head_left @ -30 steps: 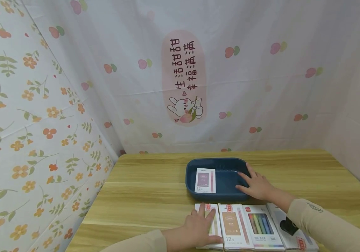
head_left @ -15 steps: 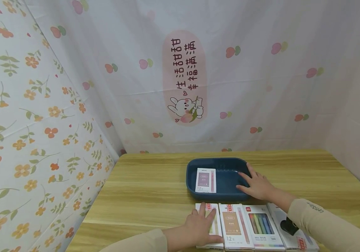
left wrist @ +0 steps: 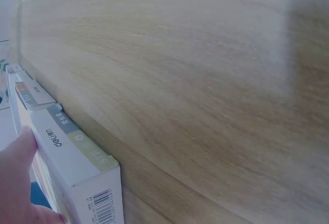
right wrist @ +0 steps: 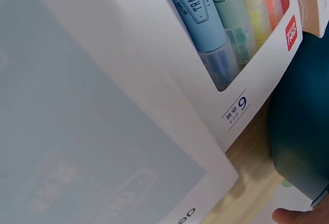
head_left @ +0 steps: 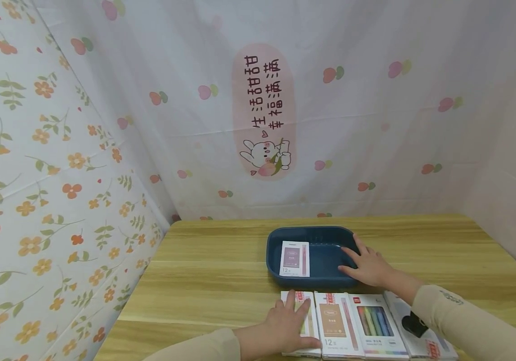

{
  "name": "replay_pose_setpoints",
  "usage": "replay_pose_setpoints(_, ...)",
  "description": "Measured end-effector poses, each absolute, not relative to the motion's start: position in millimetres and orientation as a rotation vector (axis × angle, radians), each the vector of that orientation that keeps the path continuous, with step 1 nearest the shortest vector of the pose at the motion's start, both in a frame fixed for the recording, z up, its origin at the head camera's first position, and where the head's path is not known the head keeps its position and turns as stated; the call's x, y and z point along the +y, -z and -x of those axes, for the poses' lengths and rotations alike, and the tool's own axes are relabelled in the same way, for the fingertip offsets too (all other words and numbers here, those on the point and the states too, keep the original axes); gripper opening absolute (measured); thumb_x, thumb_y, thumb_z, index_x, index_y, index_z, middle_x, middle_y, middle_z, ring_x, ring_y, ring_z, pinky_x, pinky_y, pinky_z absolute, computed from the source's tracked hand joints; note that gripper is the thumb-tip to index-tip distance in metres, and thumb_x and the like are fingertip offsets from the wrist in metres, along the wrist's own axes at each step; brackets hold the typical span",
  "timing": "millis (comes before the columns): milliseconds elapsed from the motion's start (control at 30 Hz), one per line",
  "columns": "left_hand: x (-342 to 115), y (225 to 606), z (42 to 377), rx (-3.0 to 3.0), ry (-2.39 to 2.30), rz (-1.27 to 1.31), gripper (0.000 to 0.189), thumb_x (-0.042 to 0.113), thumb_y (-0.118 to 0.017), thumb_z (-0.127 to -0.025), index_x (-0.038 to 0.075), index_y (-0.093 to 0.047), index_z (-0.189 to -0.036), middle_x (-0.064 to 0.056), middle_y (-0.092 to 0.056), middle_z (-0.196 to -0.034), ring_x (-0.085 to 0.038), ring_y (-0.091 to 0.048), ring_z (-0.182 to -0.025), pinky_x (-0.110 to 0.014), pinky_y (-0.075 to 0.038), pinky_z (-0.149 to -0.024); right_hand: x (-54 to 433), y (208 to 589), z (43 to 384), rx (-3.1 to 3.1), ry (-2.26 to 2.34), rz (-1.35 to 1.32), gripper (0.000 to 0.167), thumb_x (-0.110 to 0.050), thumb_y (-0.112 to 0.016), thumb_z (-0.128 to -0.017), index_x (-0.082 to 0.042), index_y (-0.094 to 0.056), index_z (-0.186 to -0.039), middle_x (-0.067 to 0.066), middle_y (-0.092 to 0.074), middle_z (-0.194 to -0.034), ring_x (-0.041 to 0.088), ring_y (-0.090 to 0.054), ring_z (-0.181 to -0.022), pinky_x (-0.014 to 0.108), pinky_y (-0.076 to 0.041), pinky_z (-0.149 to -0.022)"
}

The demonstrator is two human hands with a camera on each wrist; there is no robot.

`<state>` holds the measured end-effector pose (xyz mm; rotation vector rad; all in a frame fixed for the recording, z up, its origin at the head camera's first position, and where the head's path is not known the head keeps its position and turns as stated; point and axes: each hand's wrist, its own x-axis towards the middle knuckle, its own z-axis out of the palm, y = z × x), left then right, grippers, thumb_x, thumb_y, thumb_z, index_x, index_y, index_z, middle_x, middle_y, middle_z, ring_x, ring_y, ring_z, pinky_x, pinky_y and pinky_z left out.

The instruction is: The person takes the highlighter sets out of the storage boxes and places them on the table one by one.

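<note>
Pen boxes [head_left: 366, 326] between hands and blue tray [head_left: 325, 235], one box [head_left: 295, 258] inside.

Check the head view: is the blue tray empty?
No. One white pen box lies flat inside the blue tray, toward its left side, while the right hand rests on the tray's right edge.

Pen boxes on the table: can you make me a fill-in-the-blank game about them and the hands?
1. The blue tray holds ____ box.
2. In front of the tray, ____ boxes lie in a row on the table.
3. The left hand rests on the ____ box of that row.
4. The right hand touches the tray's ____ end.

Missing words: one; four; leftmost; right
</note>
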<state>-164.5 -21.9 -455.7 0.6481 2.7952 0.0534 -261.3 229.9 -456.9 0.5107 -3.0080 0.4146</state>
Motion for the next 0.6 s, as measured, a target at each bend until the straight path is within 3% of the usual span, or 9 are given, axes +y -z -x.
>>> replay_pose_setpoints(367, -22, 452, 167, 2.825, 0.028, -0.655, 0.083, 0.079, -0.045, -0.07, 0.032, -0.037, -0.138, -0.009, -0.034, -0.14, -0.029, -0.049, -0.106, -0.04, -0.045, -0.082, 229, 455, 260, -2.999, -0.406, -0.516, 0.066, -0.05, -0.056, -0.083, -0.003, -0.05, -0.129, 0.034, -0.02, -0.142, 0.057, -0.038, -0.114, 0.071, -0.028, -0.088)
replay_pose_setpoints(600, -26, 433, 172, 2.944, 0.09, -0.795, 0.076, 0.076, -0.043, -0.075, 0.03, -0.043, -0.135, -0.006, -0.044, -0.129, -0.025, -0.052, -0.097, -0.035, -0.048, -0.074, 229, 455, 260, -3.0, -0.403, -0.511, 0.066, -0.05, -0.056, -0.083, -0.003, -0.05, -0.129, 0.034, -0.02, -0.142, 0.058, -0.038, -0.113, 0.071, -0.028, -0.088)
